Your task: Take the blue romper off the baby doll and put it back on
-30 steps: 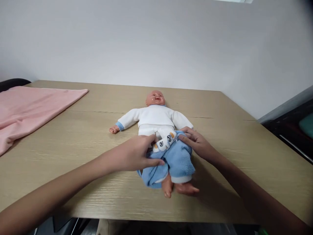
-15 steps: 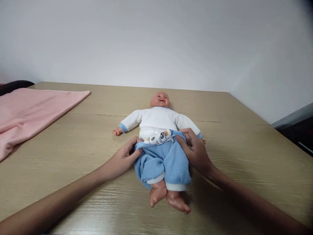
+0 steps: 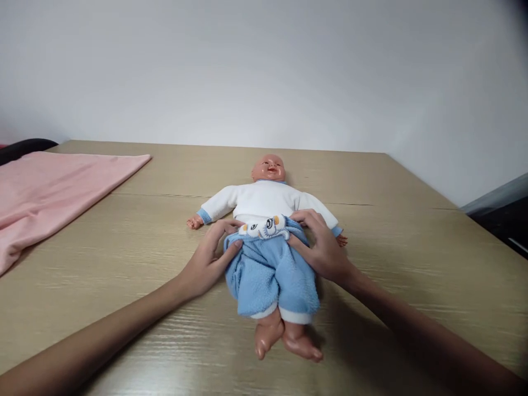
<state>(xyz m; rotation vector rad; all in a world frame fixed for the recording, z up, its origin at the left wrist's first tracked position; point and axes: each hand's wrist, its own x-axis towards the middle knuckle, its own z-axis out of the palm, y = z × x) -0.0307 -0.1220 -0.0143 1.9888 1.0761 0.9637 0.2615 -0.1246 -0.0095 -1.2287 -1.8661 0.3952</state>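
A baby doll lies on its back on the wooden table, head away from me. It wears a white top and fuzzy blue trousers with a white patch at the waist. Its bare feet point toward me. My left hand grips the left side of the trousers' waistband, fingers curled around the fabric. My right hand pinches the right side of the waistband at the doll's hip.
A pink cloth is spread over the table's far left. A dark chair back shows behind it. A dark piece of furniture stands off the table's right edge. A plain white wall is behind.
Both hands have pulled the blue trousers up the doll's legs to its waist. The legs, bunched before, now lie straighter with both feet out of the cuffs.
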